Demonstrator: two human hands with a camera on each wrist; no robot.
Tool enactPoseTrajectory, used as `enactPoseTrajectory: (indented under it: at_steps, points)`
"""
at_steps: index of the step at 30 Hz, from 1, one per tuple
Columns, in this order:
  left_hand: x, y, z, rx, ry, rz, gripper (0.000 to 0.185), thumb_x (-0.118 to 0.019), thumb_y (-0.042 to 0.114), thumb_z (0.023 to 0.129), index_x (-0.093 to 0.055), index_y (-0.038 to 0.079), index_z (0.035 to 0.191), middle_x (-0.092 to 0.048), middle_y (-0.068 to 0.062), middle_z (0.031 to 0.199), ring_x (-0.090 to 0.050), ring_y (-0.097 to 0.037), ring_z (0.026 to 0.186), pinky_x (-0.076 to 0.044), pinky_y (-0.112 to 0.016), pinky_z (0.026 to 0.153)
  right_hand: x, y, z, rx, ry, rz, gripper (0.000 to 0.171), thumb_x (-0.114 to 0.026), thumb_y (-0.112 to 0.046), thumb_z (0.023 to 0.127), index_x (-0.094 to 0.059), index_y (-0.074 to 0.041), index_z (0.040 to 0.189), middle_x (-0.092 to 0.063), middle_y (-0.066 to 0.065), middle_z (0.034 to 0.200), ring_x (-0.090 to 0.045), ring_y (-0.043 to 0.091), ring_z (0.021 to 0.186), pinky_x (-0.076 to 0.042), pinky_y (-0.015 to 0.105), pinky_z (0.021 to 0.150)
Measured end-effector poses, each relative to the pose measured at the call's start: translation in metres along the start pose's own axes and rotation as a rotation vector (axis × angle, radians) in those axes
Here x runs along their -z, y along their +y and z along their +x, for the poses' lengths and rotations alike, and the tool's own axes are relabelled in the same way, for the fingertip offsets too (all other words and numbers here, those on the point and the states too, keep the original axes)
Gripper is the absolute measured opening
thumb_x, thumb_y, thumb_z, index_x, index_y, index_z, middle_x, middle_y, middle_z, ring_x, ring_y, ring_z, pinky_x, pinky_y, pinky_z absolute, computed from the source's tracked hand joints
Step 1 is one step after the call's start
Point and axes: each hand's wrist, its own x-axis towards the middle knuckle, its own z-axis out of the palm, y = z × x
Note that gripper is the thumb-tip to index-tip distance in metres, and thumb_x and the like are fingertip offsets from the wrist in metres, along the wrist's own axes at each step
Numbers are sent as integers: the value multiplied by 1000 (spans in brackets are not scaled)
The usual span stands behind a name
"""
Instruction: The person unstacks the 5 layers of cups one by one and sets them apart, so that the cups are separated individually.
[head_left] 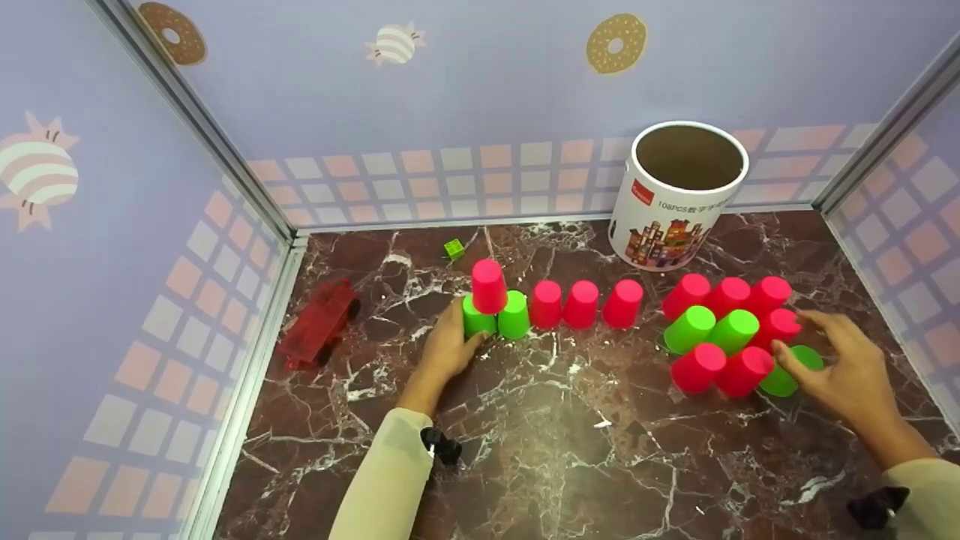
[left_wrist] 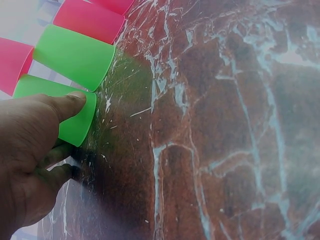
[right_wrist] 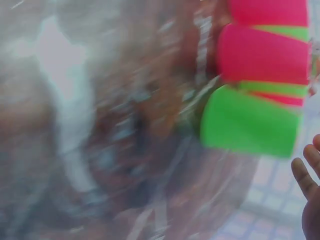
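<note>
Bench: dark red-brown marble-patterned bench (head_left: 555, 435) with white veins, glossy, filling the floor of the booth
Room: pale lilac walls (head_left: 450, 97) on three sides, printed with doughnuts, striped sweets and a band of pink and white squares near the bottom; metal strips run up the corners
Left hand: the left hand (head_left: 448, 346) rests on the bench with its fingers curled against the leftmost green plastic cup (head_left: 475, 321), thumb laid on the cup's side (plain in the left wrist view, (left_wrist: 55, 107))
Small stack: that green plastic cup stands upside down, touching a second green cup (head_left: 514, 315); a pink plastic cup (head_left: 489, 286) sits on top across the two
Row: three more pink cups (head_left: 581, 304) stand upside down in a line just to the right of the stack
Right hand: the right hand (head_left: 844, 364) hovers with fingers spread and relaxed, gripping nothing, fingertips at the edge of the cluster of pink and green cups (head_left: 731, 334) (whether they touch a cup I cannot tell; the right wrist view is blurred)
Cluster: cups packed together at the right of the bench, a low green one (head_left: 787, 371) nearest the right hand
Tub: white cardboard cylinder tub (head_left: 671, 199), open-topped with a printed label, standing near the back wall
Other: red translucent toy truck (head_left: 319, 324) by the left wall; small green cube (head_left: 454, 248) near the back
</note>
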Motion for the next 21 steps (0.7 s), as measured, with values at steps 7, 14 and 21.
enactPoseTrajectory:
  at_steps: [7,14,21]
  points:
    - [-2,2,0,10,5,20,78,-83,33,99,-42,8,161,-63,-19,150,-63,-38,142,-49,-54,124,-38,-55,53,56,-101,18,62,-93,-7,83,-69,1,140,-76,22,127,-72,36,110,-51,18,102]
    - [-1,2,2,22,6,15,78,-84,32,98,-43,10,160,-64,-19,150,-63,-39,141,-51,-56,123,-98,-113,103,129,-264,99,72,-93,-23,91,-63,-4,153,-70,22,143,-72,46,125,-59,65,107]
    - [0,3,0,32,-1,21,78,-83,32,99,-42,8,161,-62,-21,151,-62,-40,142,-51,-56,122,-146,-172,137,148,-415,165,77,-88,-35,96,-56,-11,161,-65,18,154,-67,47,136,-53,66,116]
